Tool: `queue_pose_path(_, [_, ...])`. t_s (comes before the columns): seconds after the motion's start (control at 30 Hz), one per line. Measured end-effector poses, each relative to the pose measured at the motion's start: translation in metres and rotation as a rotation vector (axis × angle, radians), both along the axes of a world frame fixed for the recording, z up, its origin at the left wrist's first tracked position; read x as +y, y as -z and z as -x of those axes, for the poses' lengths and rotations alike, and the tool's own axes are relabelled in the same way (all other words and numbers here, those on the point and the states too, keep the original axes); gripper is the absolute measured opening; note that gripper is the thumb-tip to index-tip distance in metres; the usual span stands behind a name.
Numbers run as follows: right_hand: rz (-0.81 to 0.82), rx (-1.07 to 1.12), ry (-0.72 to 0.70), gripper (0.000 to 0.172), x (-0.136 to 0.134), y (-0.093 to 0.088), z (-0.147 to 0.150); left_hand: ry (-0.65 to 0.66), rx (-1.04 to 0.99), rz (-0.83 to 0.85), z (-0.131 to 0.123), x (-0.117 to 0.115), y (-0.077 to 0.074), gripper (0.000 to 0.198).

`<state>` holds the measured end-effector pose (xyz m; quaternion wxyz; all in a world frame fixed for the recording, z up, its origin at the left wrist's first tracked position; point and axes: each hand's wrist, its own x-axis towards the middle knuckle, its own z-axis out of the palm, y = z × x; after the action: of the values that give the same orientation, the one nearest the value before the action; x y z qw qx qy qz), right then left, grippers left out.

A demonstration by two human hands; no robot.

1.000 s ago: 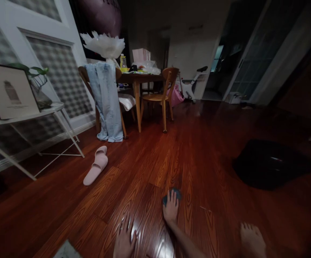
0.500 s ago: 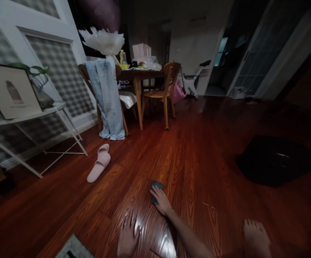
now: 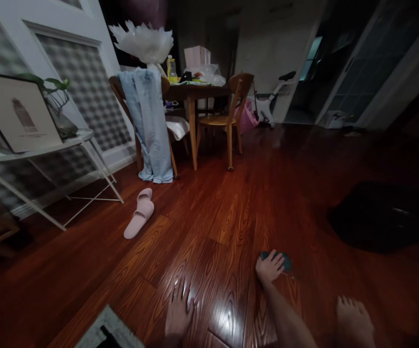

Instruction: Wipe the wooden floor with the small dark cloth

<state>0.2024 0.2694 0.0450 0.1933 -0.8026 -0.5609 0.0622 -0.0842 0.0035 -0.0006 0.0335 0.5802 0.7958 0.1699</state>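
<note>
My right hand [image 3: 270, 266] lies flat with its fingers spread on a dark teal cloth [image 3: 287, 261], pressing it against the wooden floor [image 3: 195, 232]. The cloth sticks out past the fingertips; the part under the palm is hidden. To the left and nearer, my left hand [image 3: 179, 309] rests open on the shiny boards, holding nothing. A thin pale strand or mark lies on the floor just below the cloth.
A pink slipper [image 3: 139, 215] and a grey-green mat [image 3: 108, 328] lie at left. My bare foot [image 3: 354, 319] is at lower right, a black bulky object [image 3: 386, 217] beyond. Jeans [image 3: 147, 125] hang over a chair beside the table [image 3: 192, 128]; a white side table [image 3: 86, 137] stands left.
My right hand has swept to the right across the floor with the cloth under it. My left hand stays on the floor while the view shifts slightly.
</note>
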Motion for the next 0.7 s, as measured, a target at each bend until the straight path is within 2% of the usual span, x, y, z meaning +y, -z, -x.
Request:
queue_pose_path(0.1, [0.046, -0.018, -0.220, 0.076, -0.002, -0.002, 0.044, 0.013, 0.000, -0.008, 0.000, 0.000, 0.003, 0.061])
queue_pose_path(0.3, [0.152, -0.017, -0.995, 0.089, -0.037, 0.002, 0.162, 0.024, 0.092, -0.073, -0.001, -0.001, 0.013, 0.063])
queue_pose_path(0.4, [0.190, 0.012, -1.299, 0.092, -0.058, 0.001, 0.210, 0.004, 0.133, -0.082, -0.003, -0.003, 0.016, 0.061])
queue_pose_path(0.47, [0.214, 0.027, -1.464, 0.090, -0.061, -0.004, 0.229, -0.011, 0.126, -0.060, -0.004, -0.004, 0.016, 0.059])
queue_pose_path(0.57, [0.243, 0.031, -1.549, 0.084, -0.045, -0.017, 0.239, -0.008, 0.078, 0.002, -0.003, -0.006, 0.014, 0.061])
queue_pose_path(0.7, [0.224, 0.039, -1.372, 0.085, 0.002, -0.032, 0.227, 0.021, 0.052, 0.029, 0.000, -0.009, 0.013, 0.067])
